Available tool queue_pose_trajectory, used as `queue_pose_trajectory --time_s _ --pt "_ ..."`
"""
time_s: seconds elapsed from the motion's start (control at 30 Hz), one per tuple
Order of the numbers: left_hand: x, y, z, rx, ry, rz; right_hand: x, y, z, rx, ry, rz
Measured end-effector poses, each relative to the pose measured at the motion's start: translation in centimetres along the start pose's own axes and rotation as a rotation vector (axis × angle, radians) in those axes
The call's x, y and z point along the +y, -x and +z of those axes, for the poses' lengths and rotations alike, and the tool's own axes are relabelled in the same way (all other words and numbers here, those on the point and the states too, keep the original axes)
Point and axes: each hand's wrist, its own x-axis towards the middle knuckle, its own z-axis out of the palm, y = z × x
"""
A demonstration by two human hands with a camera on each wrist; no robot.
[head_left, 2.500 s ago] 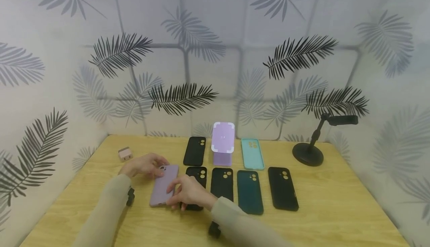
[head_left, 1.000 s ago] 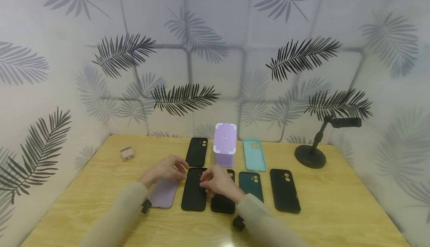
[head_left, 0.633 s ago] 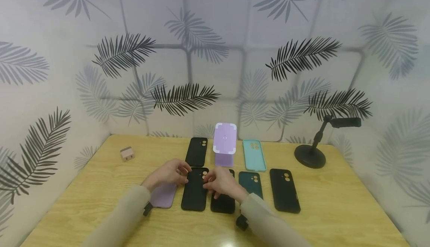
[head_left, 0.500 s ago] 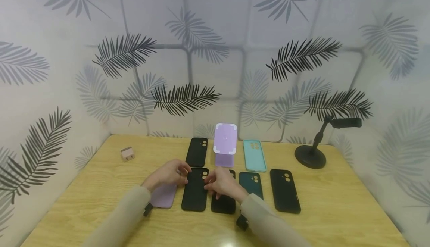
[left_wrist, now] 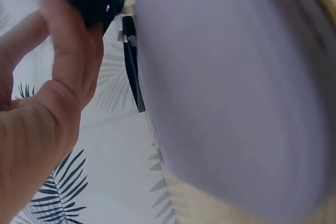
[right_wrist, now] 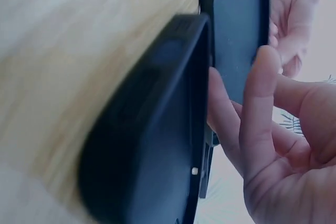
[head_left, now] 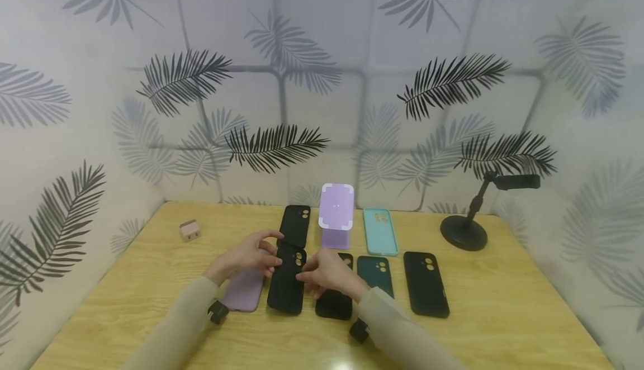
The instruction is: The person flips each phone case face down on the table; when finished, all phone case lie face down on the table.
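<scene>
A black phone case (head_left: 285, 289) with two round camera holes is gripped from both sides, its upper end tilted up off the table. My left hand (head_left: 246, 258) pinches its upper left edge, while my right hand (head_left: 329, 274) pinches the right edge between thumb and fingers. In the right wrist view the case's (right_wrist: 236, 30) hollow inner face shows. Beneath my left hand lies a lilac phone case (head_left: 245, 293), partly covered by the hand; it looms large and blurred in the left wrist view. Under my right hand is another black phone case (head_left: 334, 304).
Farther back stand a black case (head_left: 294, 226), a lilac phone stand (head_left: 336, 208) and a turquoise case (head_left: 380, 233). To the right are a dark teal case (head_left: 375, 275), a black case (head_left: 426, 283) and a black stand (head_left: 464, 231). A pink charger plug (head_left: 189, 230) lies at left.
Both hands moved right from the lilac case to the black case beside it. In the last half second that black case has come up off the table and shifted slightly left in their grip.
</scene>
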Motion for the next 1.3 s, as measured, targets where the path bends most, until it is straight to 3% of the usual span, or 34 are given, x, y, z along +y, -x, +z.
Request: queue_pose_trajectory --time_s 0.17,0.33,0.57,1.0,1.13,1.3 --pt "0.5 0.0 -0.2 -0.013 0.098 -0.023 -0.5 0.0 0.5 -0.026 -0.045 0.019" --pt "0.8 0.0 0.2 -0.026 0.134 -0.042 -0.6 0.2 0.7 -0.062 -0.070 0.007" --pt "1.0 -0.5 0.9 -0.001 0.087 -0.038 -0.5 0.2 0.9 -0.137 -0.196 -0.025" --pt "0.6 -0.6 1.5 -0.015 0.095 -0.064 -0.8 0.1 1.1 -0.136 -0.144 -0.048" --pt "0.5 -0.7 1.4 -0.033 0.053 -0.054 -0.8 0.3 0.8 -0.108 -0.117 -0.044" --pt "0.2 -0.6 1.5 -0.062 -0.006 -0.068 -0.6 0.7 0.6 -0.088 -0.184 -0.056"
